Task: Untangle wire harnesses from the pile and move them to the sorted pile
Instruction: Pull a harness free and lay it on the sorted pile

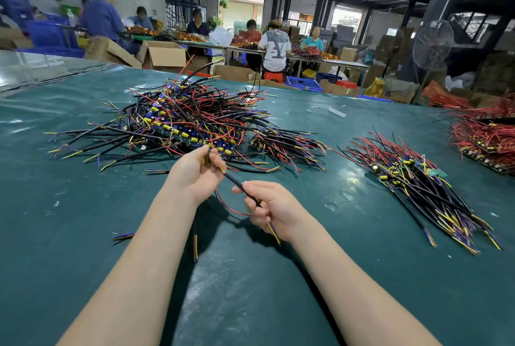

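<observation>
A tangled pile (pixel 184 119) of black, red, yellow and blue wire harnesses lies on the green table (pixel 69 220) ahead of me. A neater sorted pile (pixel 415 178) lies to the right. My left hand (pixel 195 172) grips the board end of one harness at the pile's near edge. My right hand (pixel 270 206) holds that harness's black sleeved cable (pixel 237 182), stretched between both hands. Its yellow and blue ends stick out below my right hand. A thin red wire (pixel 231 207) loops under the hands.
A smaller bundle (pixel 289 145) sits right of the tangle. Red harnesses (pixel 485 136) are heaped at the far right edge. A loose wire piece (pixel 124 236) lies left of my forearm. Several people work at tables (pixel 278 52) behind, among cardboard boxes.
</observation>
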The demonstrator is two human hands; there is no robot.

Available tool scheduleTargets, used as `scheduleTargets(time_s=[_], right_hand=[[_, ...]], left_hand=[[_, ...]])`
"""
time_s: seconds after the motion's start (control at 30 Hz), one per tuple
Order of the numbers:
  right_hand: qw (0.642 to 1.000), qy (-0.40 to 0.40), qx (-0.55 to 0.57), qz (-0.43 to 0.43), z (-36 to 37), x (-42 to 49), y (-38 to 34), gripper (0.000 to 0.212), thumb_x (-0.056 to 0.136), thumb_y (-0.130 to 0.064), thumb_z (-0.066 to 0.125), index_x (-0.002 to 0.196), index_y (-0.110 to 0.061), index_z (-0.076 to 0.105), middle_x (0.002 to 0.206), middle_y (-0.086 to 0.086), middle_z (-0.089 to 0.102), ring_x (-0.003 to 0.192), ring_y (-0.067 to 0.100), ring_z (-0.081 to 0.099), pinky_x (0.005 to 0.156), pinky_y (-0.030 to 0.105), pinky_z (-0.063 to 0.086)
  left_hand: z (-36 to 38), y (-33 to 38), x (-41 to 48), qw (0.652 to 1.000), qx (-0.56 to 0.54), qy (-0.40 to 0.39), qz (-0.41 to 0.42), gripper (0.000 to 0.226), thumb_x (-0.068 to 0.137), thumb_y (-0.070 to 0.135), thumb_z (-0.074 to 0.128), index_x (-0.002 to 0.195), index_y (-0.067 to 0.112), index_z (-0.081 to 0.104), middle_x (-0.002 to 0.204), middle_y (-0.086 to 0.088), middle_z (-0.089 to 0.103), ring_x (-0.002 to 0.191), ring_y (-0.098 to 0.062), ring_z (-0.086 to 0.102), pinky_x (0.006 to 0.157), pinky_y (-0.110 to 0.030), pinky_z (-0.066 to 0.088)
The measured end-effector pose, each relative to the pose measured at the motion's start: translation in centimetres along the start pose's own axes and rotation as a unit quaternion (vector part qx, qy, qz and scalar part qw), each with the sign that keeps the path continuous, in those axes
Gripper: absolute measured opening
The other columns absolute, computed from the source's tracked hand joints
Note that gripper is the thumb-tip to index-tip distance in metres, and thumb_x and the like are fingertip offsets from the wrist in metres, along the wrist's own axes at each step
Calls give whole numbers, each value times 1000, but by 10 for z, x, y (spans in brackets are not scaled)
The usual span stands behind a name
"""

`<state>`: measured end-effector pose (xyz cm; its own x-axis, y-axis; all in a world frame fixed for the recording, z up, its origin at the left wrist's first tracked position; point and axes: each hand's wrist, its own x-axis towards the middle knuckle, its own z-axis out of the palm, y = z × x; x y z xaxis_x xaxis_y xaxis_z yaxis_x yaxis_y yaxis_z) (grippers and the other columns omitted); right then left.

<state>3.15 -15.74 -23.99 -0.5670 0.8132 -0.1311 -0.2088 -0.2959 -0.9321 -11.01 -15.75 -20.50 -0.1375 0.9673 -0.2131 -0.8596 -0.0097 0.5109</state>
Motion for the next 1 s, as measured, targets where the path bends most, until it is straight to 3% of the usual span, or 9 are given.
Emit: scheduleTargets(time_s=[0.1, 0.2, 0.3, 0.5, 0.67, 0.8, 0.9, 1.0], right_hand=[[999, -30, -32, 18, -6, -2, -2, 25, 96, -8, 39, 85, -6, 61, 46, -6, 49, 32, 0, 33, 30, 9, 22], [995, -60, -70, 44, -7, -4, -2, 26, 96, -8, 38, 86, -6, 62, 47, -6, 49, 33, 0, 35, 32, 10, 24], [989, -77, -122, 39, -4, -4, -1, 28, 98, -12, 38, 82, -10, 61, 39, -9, 40, 28, -1, 25, 31, 7, 19], [984, -46, -169, 13, -3, -1, -1, 28, 97, -13, 42, 77, -12, 62, 37, -9, 29, 27, 0, 17, 32, 7, 15], [982, -49, -180, 29, -16, -5, -7, 30, 100, -14, 35, 82, -10, 60, 41, -14, 23, 33, -1, 16, 34, 9, 15], [975, -14, -222, 24, -20, -8, -10, 27, 98, -10, 39, 80, -10, 60, 41, -13, 22, 33, 0, 16, 34, 9, 15], [947, 62, -316, 2, -14, -5, -8, 31, 97, -8, 40, 70, -14, 56, 40, -12, 26, 33, 3, 19, 35, 13, 14], [844, 131, -517, -54, -10, -1, -6, 37, 97, -12, 38, 62, -22, 46, 52, -6, 38, 48, 11, 35, 46, 21, 26]], left_hand=[[-2, 4, 3, 1000, -17, 14, -12, 30, 101, 10, 29, 73, 10, 39, 67, 1, 34, 55, -5, 26, 45, -17, 28], [-6, 11, 8, 997, 14, 52, 50, 31, 99, 3, 31, 70, 11, 37, 66, 1, 31, 53, -3, 26, 35, -11, 25], [-10, 15, 11, 990, 37, 89, 105, 30, 98, -1, 28, 72, 13, 34, 66, 0, 33, 45, -3, 30, 32, -11, 25], [-14, 19, 15, 990, 3, 99, 104, 30, 98, -2, 26, 72, 11, 34, 64, 2, 26, 26, -4, 24, 29, -12, 18], [-25, 29, 21, 989, -5, 131, 69, 26, 99, 5, 27, 75, 10, 34, 68, 0, 31, 48, -5, 25, 30, -15, 21], [-28, 34, 20, 989, -43, 131, 57, 23, 95, -1, 21, 81, 8, 36, 71, 0, 36, 52, -6, 27, 35, -16, 23], [-27, 37, 16, 989, -131, 67, 26, 28, 99, 5, 20, 78, 8, 38, 70, 2, 40, 52, -4, 29, 43, -15, 25], [-26, 37, 9, 977, -212, 34, 14, 30, 100, 7, 20, 78, 9, 40, 71, 2, 42, 53, -5, 30, 49, -16, 26]])
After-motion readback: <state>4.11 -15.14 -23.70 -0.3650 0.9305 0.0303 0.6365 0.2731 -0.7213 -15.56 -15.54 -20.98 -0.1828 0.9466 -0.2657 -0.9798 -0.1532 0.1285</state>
